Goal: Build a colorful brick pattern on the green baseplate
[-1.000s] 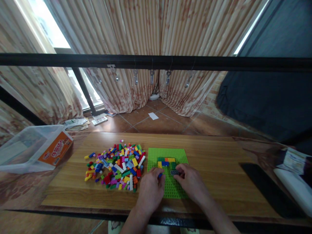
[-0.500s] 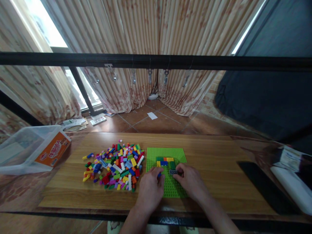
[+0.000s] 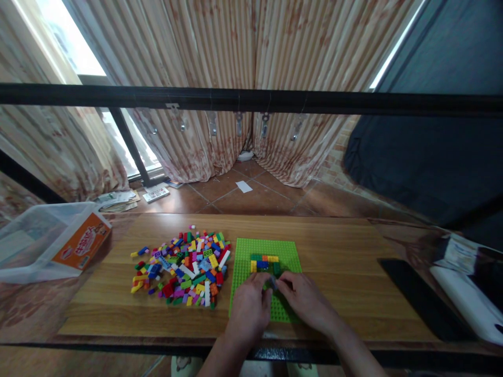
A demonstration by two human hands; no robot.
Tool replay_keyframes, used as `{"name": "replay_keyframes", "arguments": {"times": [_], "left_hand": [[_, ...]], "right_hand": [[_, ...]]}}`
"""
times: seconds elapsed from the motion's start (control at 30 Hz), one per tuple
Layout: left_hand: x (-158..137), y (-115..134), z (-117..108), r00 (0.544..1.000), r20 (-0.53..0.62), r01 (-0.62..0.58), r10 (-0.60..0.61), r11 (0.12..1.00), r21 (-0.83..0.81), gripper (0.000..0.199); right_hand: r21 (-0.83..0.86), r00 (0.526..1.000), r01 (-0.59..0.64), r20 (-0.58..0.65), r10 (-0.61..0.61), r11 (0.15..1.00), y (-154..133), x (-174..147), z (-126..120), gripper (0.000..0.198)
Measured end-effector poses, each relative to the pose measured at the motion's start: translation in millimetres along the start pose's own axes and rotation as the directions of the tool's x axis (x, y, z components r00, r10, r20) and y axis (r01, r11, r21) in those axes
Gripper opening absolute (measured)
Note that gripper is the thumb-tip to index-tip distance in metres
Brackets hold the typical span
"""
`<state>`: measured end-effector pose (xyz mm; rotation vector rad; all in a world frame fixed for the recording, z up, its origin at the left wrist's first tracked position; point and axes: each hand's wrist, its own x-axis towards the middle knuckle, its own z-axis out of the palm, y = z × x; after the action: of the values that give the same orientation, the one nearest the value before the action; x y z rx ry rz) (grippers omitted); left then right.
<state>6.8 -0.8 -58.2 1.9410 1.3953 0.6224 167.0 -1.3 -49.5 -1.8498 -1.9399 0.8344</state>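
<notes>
A green studded baseplate (image 3: 290, 250) lies on the wooden table, bearing a small wall of toy bricks (image 3: 264, 265) in yellow, blue, green and orange. My left hand (image 3: 251, 301) is over the plate's near left part, its fingers curled in and closed at a small dark grey-blue toy brick (image 3: 273, 283). From the other side my right hand (image 3: 304, 297) pinches this same brick between thumb and fingers. The brick is partly hidden and blurred. Just beyond the fingertips stands the brick wall's open near side.
Left of the plate spreads a heap of loose bricks (image 3: 188, 269) in many colours. A clear plastic bin (image 3: 43, 230) with an orange label is at the far left. A black flat panel (image 3: 426, 298) lies on the right. A dark rail (image 3: 236, 99) crosses beyond the table.
My hands have come together over the plate. The dark grey brick in my right hand has turned and moved left to my left fingertips. The view has shifted slightly.
</notes>
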Motion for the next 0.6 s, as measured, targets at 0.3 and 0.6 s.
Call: {"name": "replay_keyframes", "arguments": {"times": [0.3,0.6], "left_hand": [[-1,6,17,1.000,0.018,0.019,-0.018,0.997,-0.081,0.040],[-3,9,25,0.991,-0.003,0.129,-0.136,0.948,-0.290,0.044]], "right_hand": [[-0.165,0.988,-0.149,-0.052,0.142,0.975,8,0,-3,0.029],[-0.029,0.984,-0.179,-0.022,0.179,0.983,5,-5,-2,0.008]]}}
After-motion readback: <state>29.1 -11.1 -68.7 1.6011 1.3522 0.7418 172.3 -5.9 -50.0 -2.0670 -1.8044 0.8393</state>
